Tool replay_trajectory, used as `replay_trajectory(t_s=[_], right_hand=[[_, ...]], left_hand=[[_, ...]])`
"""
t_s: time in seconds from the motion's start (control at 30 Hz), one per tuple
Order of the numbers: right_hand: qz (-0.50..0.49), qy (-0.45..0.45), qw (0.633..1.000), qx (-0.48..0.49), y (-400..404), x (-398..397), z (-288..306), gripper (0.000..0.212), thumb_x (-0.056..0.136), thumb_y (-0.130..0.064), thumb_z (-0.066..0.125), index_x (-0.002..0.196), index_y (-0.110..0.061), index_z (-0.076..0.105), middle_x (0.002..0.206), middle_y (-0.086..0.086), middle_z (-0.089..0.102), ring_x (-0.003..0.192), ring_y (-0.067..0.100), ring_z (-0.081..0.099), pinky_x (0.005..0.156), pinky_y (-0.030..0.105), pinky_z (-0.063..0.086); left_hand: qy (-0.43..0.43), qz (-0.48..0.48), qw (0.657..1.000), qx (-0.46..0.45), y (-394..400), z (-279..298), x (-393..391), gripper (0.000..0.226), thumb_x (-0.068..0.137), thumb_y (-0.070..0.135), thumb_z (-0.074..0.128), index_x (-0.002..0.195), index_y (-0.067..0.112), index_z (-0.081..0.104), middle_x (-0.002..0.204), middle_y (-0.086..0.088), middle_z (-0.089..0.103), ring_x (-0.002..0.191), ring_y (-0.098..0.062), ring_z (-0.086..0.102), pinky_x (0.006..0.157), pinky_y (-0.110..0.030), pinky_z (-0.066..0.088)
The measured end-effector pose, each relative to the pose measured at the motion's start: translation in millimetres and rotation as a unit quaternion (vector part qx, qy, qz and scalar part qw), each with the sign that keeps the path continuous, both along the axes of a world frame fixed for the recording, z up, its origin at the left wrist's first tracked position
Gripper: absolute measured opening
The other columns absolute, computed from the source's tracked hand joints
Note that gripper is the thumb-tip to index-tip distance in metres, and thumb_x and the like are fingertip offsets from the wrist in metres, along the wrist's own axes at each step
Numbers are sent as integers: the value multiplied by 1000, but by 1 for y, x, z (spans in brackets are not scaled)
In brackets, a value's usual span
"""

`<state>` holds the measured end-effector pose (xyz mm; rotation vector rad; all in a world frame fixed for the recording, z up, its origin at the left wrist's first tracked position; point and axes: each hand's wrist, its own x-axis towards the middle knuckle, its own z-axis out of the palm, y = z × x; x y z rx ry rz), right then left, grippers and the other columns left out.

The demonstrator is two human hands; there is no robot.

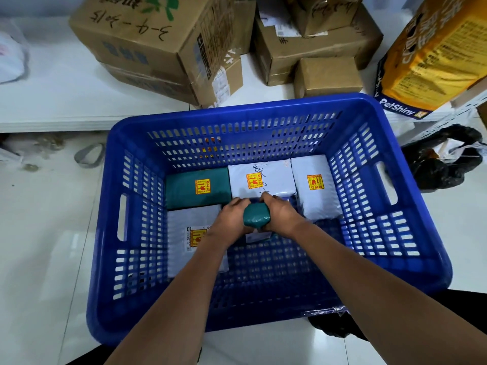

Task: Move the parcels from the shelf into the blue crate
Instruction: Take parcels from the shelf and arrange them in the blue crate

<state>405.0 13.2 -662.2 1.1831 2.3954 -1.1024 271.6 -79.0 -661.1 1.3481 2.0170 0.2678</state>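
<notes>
The blue crate (411,259) stands on the floor in front of the low white shelf (66,101). Inside it lie a green parcel (197,188), a white parcel with handwriting (263,180), a white parcel at the right (316,191) and a white parcel at the front left (189,233). Each carries a yellow sticker. My left hand (232,219) and my right hand (282,214) both grip a small green parcel (257,215) held on edge low in the middle of the crate. A white label shows just below it.
Several cardboard boxes (147,43) stand on the shelf behind the crate. A smaller brown box (329,75) sits near the crate's back rim. A yellow pet-food bag (434,54) leans at the right. A black plastic bag (442,159) lies on the tiled floor right of the crate.
</notes>
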Motion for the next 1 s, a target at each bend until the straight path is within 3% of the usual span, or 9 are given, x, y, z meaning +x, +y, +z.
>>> replay_trajectory(t_s=[0.23,0.33,0.43,0.53,0.67,0.77,0.83,0.93,1.0], right_hand=[[-8,-28,999,15,-2,4,-2,58,67,-23,84,110,-15,46,107,9,61,99,24,59,78,29,49],[-6,-33,999,18,-9,6,2,35,84,-21,70,113,-10,52,110,13,62,101,27,60,73,19,45],[-39,-5,998,48,-20,12,-1,36,82,-21,72,112,-13,55,110,10,64,99,24,62,75,22,47],[-87,5,996,22,-35,15,2,42,70,-16,79,101,-14,51,98,4,61,88,21,61,74,24,45],[-58,-13,998,26,-39,19,4,49,74,-23,78,112,-18,47,105,8,56,96,27,60,83,32,50],[-46,-36,996,-62,-33,21,15,88,60,-53,83,129,-32,33,122,9,40,111,31,52,99,38,48],[-52,-38,990,-126,-31,22,29,105,59,-78,68,143,-46,14,148,12,21,136,38,33,112,49,34],[-77,-52,979,-182,-29,22,36,98,71,-89,38,150,-44,0,162,8,-3,149,34,12,117,57,18],[-163,-28,979,-120,-29,12,28,84,82,-83,24,150,-33,18,158,15,18,147,34,20,116,60,16]], left_hand=[[5,-13,1000,8,-4,-3,1,61,66,28,83,118,15,54,118,-5,53,112,-26,53,88,-31,41],[-61,6,998,-20,-5,11,2,78,57,58,83,122,27,55,114,7,48,110,-15,49,94,-30,42],[-107,123,987,5,-5,24,11,65,71,82,52,119,38,57,112,8,47,111,-15,50,100,-36,43],[-89,242,966,37,-3,27,25,43,100,52,33,121,23,57,120,-5,53,120,-27,50,102,-41,40],[-107,387,916,-5,-6,20,41,44,106,36,27,122,10,59,128,-20,59,116,-37,55,96,-39,44],[-119,449,885,-32,-6,12,39,44,105,33,31,119,6,62,124,-24,62,113,-40,57,93,-39,45],[-152,478,864,-52,-4,6,34,46,104,34,31,116,4,64,122,-25,63,111,-39,58,95,-41,47],[-161,487,856,-67,-3,2,31,53,103,37,29,114,-1,64,124,-27,61,112,-40,57,96,-41,46],[-140,487,860,-65,-2,2,34,57,105,40,28,116,-3,63,125,-28,60,114,-41,57,93,-39,44]])
